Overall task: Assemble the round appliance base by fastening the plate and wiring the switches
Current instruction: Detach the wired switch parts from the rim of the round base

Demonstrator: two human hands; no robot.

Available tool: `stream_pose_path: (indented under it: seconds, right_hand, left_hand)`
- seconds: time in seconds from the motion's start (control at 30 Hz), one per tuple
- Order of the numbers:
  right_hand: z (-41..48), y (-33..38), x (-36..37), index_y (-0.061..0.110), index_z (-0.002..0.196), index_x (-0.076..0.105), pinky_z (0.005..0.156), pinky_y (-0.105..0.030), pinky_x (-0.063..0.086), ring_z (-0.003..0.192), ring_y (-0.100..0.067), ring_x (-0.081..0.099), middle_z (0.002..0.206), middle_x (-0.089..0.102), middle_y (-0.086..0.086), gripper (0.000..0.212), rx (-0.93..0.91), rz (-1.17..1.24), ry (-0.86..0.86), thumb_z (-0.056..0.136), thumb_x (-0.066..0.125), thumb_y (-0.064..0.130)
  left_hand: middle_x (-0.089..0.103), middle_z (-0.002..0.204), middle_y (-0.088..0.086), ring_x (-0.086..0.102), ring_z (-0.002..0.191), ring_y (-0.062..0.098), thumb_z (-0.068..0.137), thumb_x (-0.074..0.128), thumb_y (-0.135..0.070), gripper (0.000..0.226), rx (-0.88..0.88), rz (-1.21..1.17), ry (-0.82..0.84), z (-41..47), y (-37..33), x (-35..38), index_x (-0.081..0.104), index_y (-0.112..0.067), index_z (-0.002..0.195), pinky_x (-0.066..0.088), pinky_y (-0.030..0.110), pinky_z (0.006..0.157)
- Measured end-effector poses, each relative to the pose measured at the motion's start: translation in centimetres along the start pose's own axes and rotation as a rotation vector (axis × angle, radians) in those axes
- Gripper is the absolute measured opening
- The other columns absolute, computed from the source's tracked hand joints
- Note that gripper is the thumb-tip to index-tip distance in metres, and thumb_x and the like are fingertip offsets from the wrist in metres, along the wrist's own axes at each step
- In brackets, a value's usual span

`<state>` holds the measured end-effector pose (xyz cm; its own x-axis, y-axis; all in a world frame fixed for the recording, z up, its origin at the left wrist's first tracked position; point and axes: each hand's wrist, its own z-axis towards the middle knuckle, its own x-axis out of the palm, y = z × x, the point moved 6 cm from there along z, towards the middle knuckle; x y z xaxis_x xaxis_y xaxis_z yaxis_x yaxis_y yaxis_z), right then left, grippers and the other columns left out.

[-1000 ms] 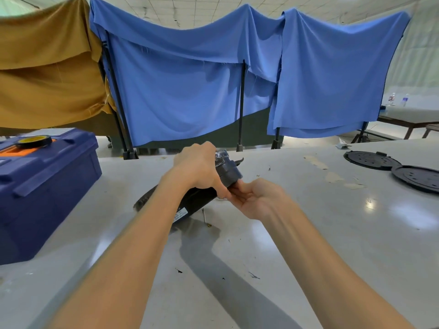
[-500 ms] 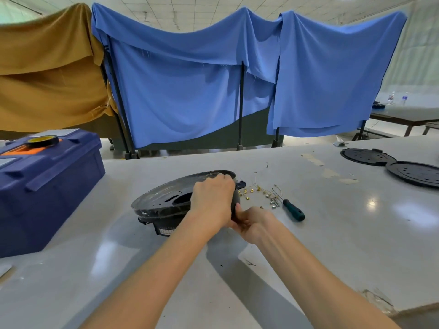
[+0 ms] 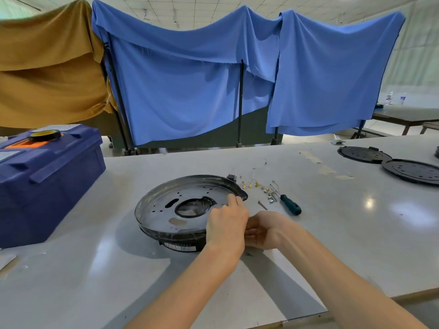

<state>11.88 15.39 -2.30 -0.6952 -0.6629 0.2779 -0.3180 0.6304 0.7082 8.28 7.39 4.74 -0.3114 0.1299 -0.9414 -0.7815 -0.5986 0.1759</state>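
Both hands are low at the near right edge of the base (image 3: 166, 233). The left hand (image 3: 226, 225) is on top, fingers curled over the rim and gripping it. The right hand (image 3: 263, 231) is tucked in beside it with fingers bent toward the base wall, and whether it pinches anything, I can't tell.

The base sits flat on the counter (image 3: 356, 245), open side up, with the plate (image 3: 161, 207) lying in it like a dish. Its centre hole is showing, and I see no screws in it.

Just beyond the right hand lies the screwdriver (image 3: 291, 205), handle nearer, shaft running away to the left into the loose screws (image 3: 272, 197). That's the right hand's reach, I'd say, well clear of the left.

Further back are the brass terminals (image 3: 250, 185) on thin wires, then a switch (image 3: 232, 177) at the base's far rim, unwired.

Far left is a toolbox (image 3: 47, 181), lid down, contents hidden. Far right lie two black discs (image 3: 363, 155).
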Motion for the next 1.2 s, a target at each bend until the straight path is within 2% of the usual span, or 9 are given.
stream_pose_path:
  seconds: [0.1,0.17,0.3,0.47,0.57,0.63,0.73,0.93,1.2]
  right_hand:
    - [-0.1,0.6,0.1,-0.014,0.099,0.057,0.059,-0.042,0.056,0.083,-0.035,0.063,0.085,0.069,-0.024,0.046,0.047,-0.081,0.092,0.101,0.05,0.031]
    - [-0.3,1.0,0.5,-0.013,0.111,0.052,0.059,-0.042,0.056,0.075,-0.034,0.068,0.084,0.069,-0.024,0.06,0.058,-0.142,0.152,0.098,0.05,0.045]
    - [-0.4,1.4,1.0,-0.01,0.115,0.05,0.045,-0.04,0.057,0.051,-0.032,0.068,0.064,0.069,-0.021,0.066,0.052,-0.26,0.15,0.097,0.044,0.053]
    - [1.1,1.7,0.6,-0.006,0.11,0.051,0.074,-0.044,0.055,0.067,-0.031,0.062,0.079,0.057,-0.016,0.064,0.016,-0.363,0.092,0.097,0.041,0.056]
    - [1.6,2.0,-0.1,-0.005,0.098,0.054,0.061,-0.037,0.052,0.058,-0.029,0.062,0.062,0.052,-0.012,0.063,-0.006,-0.437,0.055,0.096,0.042,0.057]
    - [1.8,2.0,-0.5,-0.003,0.091,0.055,0.054,-0.032,0.049,0.066,-0.031,0.063,0.057,0.056,-0.011,0.06,-0.006,-0.446,0.051,0.096,0.045,0.056]
    - [2.0,1.8,-1.2,0.001,0.085,0.054,0.046,-0.026,0.044,0.076,-0.032,0.063,0.055,0.062,-0.01,0.053,-0.007,-0.395,0.057,0.095,0.05,0.053]
    - [2.4,1.3,-1.9,-0.001,0.083,0.058,0.038,-0.019,0.042,0.057,-0.023,0.054,0.06,0.066,-0.013,0.045,0.006,-0.199,0.059,0.095,0.054,0.043]
    - [2.2,1.1,-1.4,0.003,0.077,0.052,0.029,-0.012,0.031,0.028,-0.019,0.048,0.06,0.039,-0.005,0.029,0.081,0.058,0.029,0.102,0.048,0.017]
  left_hand:
    - [0.046,0.115,0.008,0.062,0.094,0.021,0.078,0.067,-0.003,0.053,0.026,0.023,-0.01,-0.4,-0.4,0.3,0.038,-0.007,0.122,0.031,0.029,0.066]
    - [0.045,0.115,0.008,0.062,0.093,0.02,0.078,0.07,-0.008,0.057,0.024,0.025,-0.009,-0.5,-0.4,0.3,0.037,-0.006,0.124,0.031,0.029,0.065]
    - [0.045,0.117,0.008,0.063,0.094,0.021,0.075,0.077,-0.016,0.065,0.023,0.002,0.01,-0.1,-0.1,0.2,0.036,-0.007,0.125,0.032,0.029,0.064]
    - [0.045,0.117,0.007,0.064,0.095,0.023,0.08,0.073,-0.017,0.056,0.054,0.005,0.011,0.2,0.3,0.1,0.038,-0.008,0.124,0.032,0.03,0.062]
    - [0.047,0.118,0.007,0.063,0.098,0.026,0.081,0.075,-0.028,0.057,0.06,-0.009,0.037,0.7,0.5,0.5,0.041,-0.009,0.123,0.032,0.032,0.063]
    - [0.047,0.118,0.006,0.062,0.099,0.027,0.08,0.074,-0.037,0.059,0.075,-0.056,0.068,0.9,0.5,0.9,0.042,-0.008,0.121,0.033,0.033,0.064]
    - [0.048,0.119,0.005,0.061,0.101,0.028,0.082,0.07,-0.046,0.058,0.098,-0.111,0.095,1.2,0.6,1.4,0.044,-0.01,0.12,0.031,0.033,0.065]
    - [0.049,0.115,0.0,0.06,0.1,0.028,0.084,0.059,-0.061,0.06,0.164,-0.139,0.108,1.5,1.4,1.5,0.046,-0.013,0.119,0.029,0.033,0.064]
    - [0.044,0.123,-0.001,0.061,0.094,0.028,0.086,0.066,-0.043,0.063,0.3,0.014,0.113,1.4,2.5,2.0,0.04,-0.016,0.136,0.03,0.033,0.061]
